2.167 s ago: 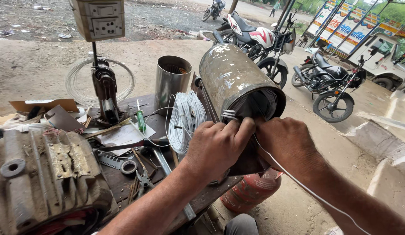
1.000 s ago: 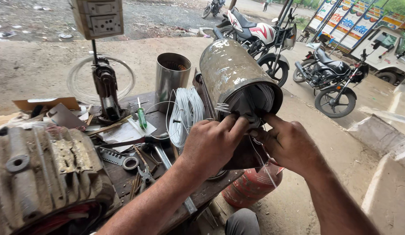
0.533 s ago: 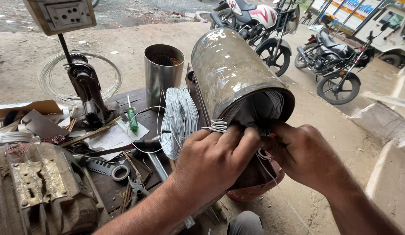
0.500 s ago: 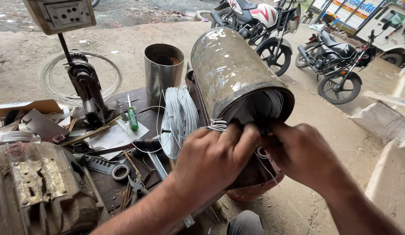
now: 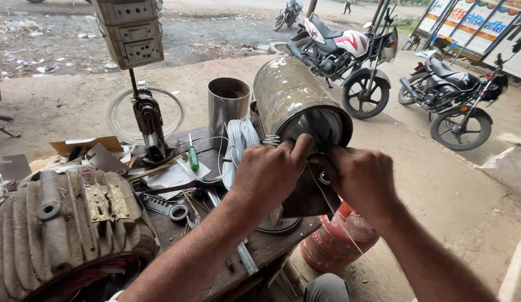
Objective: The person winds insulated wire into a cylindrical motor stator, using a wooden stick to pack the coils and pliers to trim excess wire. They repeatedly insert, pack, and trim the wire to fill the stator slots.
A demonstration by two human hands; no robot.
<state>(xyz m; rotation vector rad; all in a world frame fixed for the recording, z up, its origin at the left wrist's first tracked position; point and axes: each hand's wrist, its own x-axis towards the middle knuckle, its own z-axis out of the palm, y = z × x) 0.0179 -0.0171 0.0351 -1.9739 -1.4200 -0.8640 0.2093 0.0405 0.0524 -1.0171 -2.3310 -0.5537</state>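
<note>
A thin pale wire [image 5: 327,193] is pinched by the left hand [image 5: 269,173] and right hand [image 5: 358,176] at the open mouth of the rusty cylindrical metal motor housing [image 5: 291,98]. The housing is laid tilted on the cluttered wooden workbench [image 5: 260,251], beside a coil of white wire [image 5: 238,142].

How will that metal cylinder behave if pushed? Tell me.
The metal cylinder lies on its side on the workbench, so it would likely roll without the left hand and right hand at its open end. Packed with wire windings, it is probably heavy and stiff.
</note>
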